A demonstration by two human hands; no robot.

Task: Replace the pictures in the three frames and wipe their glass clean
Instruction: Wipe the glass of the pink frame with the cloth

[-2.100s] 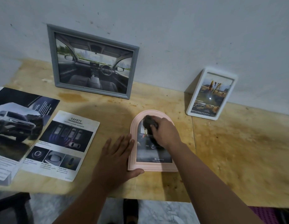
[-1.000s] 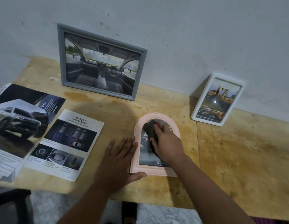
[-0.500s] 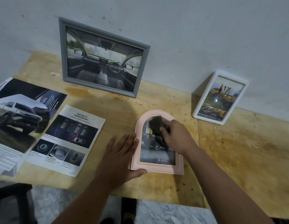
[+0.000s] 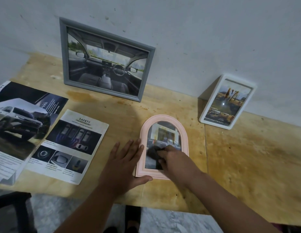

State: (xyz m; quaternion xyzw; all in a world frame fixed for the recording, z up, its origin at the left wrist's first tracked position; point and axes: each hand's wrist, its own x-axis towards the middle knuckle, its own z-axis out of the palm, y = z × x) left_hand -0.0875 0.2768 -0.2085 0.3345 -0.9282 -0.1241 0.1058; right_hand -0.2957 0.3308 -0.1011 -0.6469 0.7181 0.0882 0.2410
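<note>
The dark cloth [image 4: 154,153] has slid from the arch's top to the lower glass of the pink arched frame [image 4: 164,147], lying flat on the plywood worktop [image 4: 247,157]. The right hand [image 4: 175,161] pinches it; the left hand [image 4: 125,163], released, presses flat against the frame's edge.

Rough stained wood table [image 4: 247,165], glossy paper brochure [image 4: 20,128], matt pink frame [image 4: 185,132].

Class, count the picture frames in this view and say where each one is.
3. Grey frame leaning on the wall, white frame leaning at right, pink arched frame flat on the table.
</note>
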